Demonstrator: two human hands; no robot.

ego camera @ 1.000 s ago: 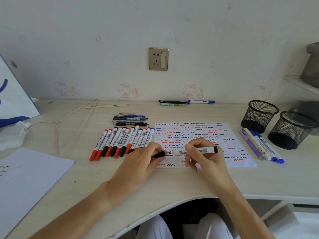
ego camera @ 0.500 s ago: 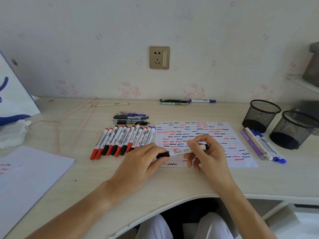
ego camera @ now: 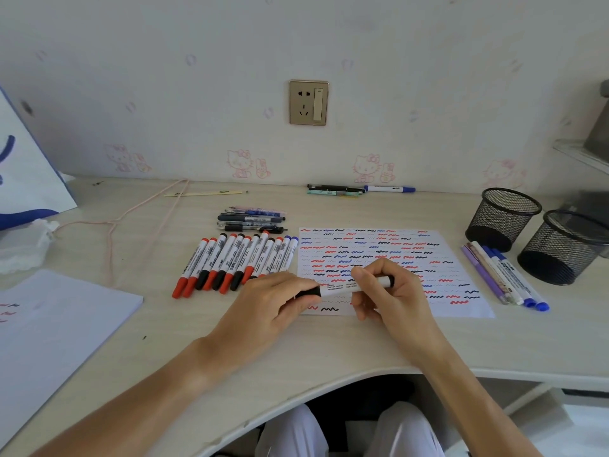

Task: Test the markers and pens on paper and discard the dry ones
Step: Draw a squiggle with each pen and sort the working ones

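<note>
A white marker with black ends (ego camera: 339,289) lies level between both hands above the paper's near edge. My left hand (ego camera: 273,301) grips its black cap end, and my right hand (ego camera: 385,291) holds the white barrel. The cap sits on the marker. The test paper (ego camera: 454,258) is covered with red, black and blue squiggles. A row of several red, black and blue capped markers (ego camera: 237,262) lies to the paper's left, with a few pens (ego camera: 252,221) behind it. Several purple and blue pens (ego camera: 504,275) lie to the paper's right.
Two black mesh cups (ego camera: 504,219) (ego camera: 563,249) stand at the right. More pens (ego camera: 359,189) lie by the wall. A stack of white sheets (ego camera: 56,328) sits at the near left, a white bag (ego camera: 23,166) and a pink cord (ego camera: 112,225) beyond it.
The cap in my left hand was apart from the marker's tip; it has been pushed on. My hands came closer together and the marker shifted slightly left.
</note>
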